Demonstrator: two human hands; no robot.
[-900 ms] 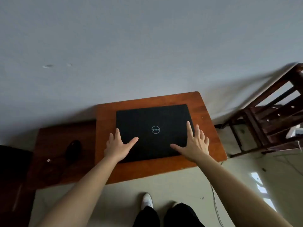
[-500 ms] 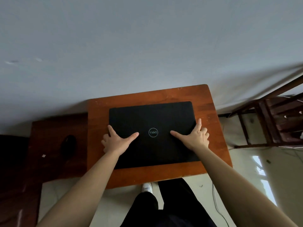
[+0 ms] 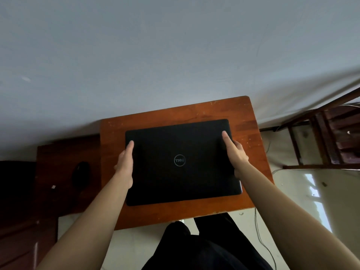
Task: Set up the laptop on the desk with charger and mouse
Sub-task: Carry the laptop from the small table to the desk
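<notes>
Your left hand (image 3: 124, 162) and right hand (image 3: 236, 155) grip the closed laptop (image 3: 181, 184) by its side edges, thumbs on the lid. It lies mid-desk (image 3: 175, 214). Lift unevenly and the smooth shell could slip, knocking the desk's front edge.

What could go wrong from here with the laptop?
1. The left hand and right hand grip the closed laptop only at its side edges, so it could slip if lifted.
2. The laptop covers most of the desk, leaving little bare wood for the mouse, which lies on the darker table to the left.
3. A cable trails on the floor by the desk's right corner and could snag.
</notes>
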